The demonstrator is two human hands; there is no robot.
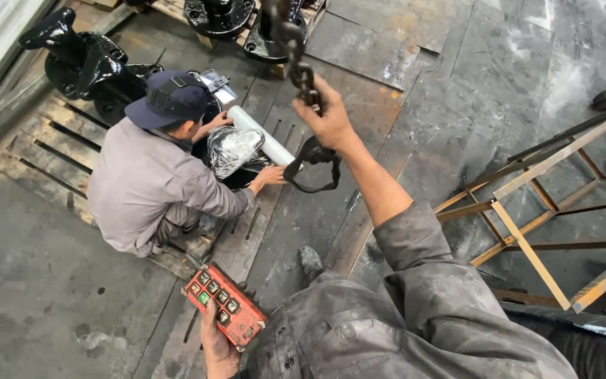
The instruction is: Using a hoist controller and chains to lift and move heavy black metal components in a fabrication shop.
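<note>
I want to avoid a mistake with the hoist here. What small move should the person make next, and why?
Probably keep the right hand steadying the chain and press nothing on the red remote in the left hand. The black strap hangs slack, and the crouching co-worker's hand rests right beside it, near the wrapped black part.

Grimy grey work jacket, right sleeve pushed up, bare hands

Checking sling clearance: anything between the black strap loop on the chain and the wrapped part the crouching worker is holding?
Nothing solid. The strap loop, hanging under the right hand on the chain, ends beside the wrapped part; only the co-worker's hand sits between them.
</note>
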